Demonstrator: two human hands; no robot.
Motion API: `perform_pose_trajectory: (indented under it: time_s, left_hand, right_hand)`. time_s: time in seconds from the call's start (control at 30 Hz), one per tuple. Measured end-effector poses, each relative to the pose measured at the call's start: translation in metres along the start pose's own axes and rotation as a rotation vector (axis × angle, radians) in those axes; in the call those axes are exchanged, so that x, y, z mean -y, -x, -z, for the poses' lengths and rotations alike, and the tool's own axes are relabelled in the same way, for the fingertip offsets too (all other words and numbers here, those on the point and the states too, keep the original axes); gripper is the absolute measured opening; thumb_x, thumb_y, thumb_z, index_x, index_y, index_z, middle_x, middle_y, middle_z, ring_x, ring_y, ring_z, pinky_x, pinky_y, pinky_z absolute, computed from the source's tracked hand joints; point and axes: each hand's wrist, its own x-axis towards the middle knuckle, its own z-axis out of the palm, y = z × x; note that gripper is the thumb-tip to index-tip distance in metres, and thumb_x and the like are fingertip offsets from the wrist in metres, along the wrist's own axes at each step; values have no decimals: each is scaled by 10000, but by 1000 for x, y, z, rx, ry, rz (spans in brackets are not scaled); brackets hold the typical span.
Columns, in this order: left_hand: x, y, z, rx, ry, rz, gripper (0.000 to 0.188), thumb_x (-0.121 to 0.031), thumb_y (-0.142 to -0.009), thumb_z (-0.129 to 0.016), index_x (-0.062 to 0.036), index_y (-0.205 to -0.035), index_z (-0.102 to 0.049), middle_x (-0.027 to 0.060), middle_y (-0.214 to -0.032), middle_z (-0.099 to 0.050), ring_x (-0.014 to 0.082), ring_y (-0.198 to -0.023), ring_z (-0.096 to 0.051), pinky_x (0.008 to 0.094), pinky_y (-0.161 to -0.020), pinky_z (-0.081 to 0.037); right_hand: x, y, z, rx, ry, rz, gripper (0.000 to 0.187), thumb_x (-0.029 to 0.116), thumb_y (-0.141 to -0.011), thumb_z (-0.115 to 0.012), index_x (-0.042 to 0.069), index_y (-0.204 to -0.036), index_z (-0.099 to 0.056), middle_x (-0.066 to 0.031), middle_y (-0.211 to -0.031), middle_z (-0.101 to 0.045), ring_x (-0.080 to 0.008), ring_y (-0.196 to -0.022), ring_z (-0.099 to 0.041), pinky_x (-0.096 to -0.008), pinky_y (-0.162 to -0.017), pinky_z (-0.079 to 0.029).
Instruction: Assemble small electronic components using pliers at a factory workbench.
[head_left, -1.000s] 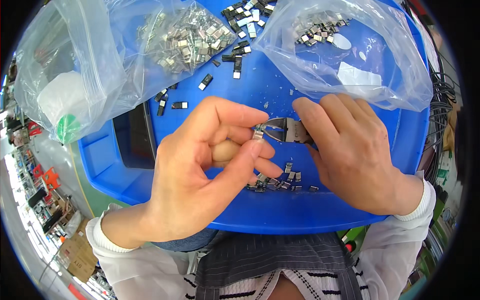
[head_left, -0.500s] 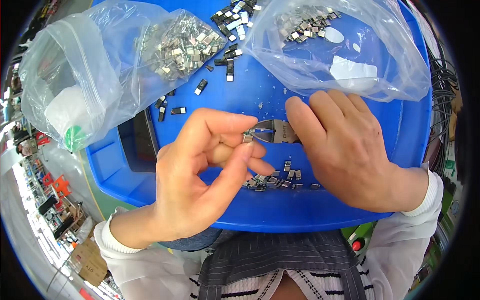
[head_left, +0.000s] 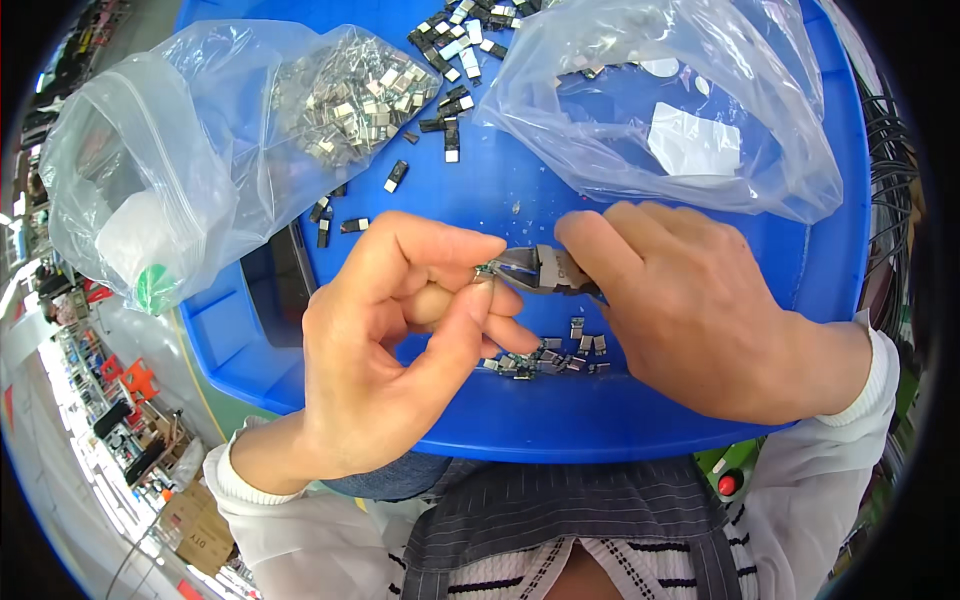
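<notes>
Connector [head_left: 485,270]: centre of the frame; probably light, stiff, easily bent
Left hand [head_left: 370,345]: pinching it, thumb against forefinger
Right hand [head_left: 690,310]: wrapped around pliers [head_left: 545,268]
Best hold: its metal sides

The right hand [head_left: 680,305] swallows the handles of the pliers [head_left: 560,270], and the fingertips [head_left: 490,246] of the left hand [head_left: 372,340] cover most of a little metal part [head_left: 484,270], too tiny for me to read its shape. A dark slab [head_left: 277,290] sits partly behind the left hand. The blue tray [head_left: 560,430] and right-side clear bag [head_left: 610,150] run off the top edge; floor clutter [head_left: 130,420] blurs.
</notes>
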Motion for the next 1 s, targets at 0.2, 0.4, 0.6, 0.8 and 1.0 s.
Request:
perform_pose_trajectory:
  time_s: [0.2,0.4,0.6,0.8,1.0]
  left_hand:
    - [0,-2,-13,-34,84,81,231,44,-866,-489,34,-1088,-429,147,-822,-621,240,-656,-659,248,-610,-540]
    - [19,-16,-11,-47,134,88,227,43,-871,-484,34,-1090,-425,149,-828,-617,245,-649,-656,258,-620,-543]
    - [24,-19,-8,-66,74,52,219,43,-875,-483,33,-1085,-425,148,-833,-617,238,-646,-654,262,-627,-544]
    - [23,-19,-8,-75,45,65,214,39,-872,-492,34,-1076,-430,148,-838,-617,231,-660,-654,260,-633,-542]
    - [22,-20,-4,-27,18,97,206,35,-864,-505,39,-1061,-442,146,-834,-613,226,-670,-652,258,-637,-541]
  right_hand:
    - [-12,1,-11,-293,316,77,214,56,-718,-591,45,-922,-528,-44,-703,-400,-173,-573,-401,-282,-564,-374]
    - [-25,-10,-28,-350,410,77,225,58,-714,-595,48,-931,-534,-40,-699,-392,-169,-578,-397,-275,-568,-369]
    - [-25,-16,-30,-312,388,64,222,54,-710,-595,46,-922,-532,-39,-696,-385,-165,-578,-393,-273,-566,-364]
    - [-25,-16,-33,-306,428,65,220,53,-704,-598,42,-913,-530,-39,-699,-384,-162,-577,-393,-274,-558,-362]
    - [-23,-13,-34,-289,428,44,228,42,-703,-593,41,-917,-515,-43,-698,-391,-168,-570,-401,-276,-546,-362]
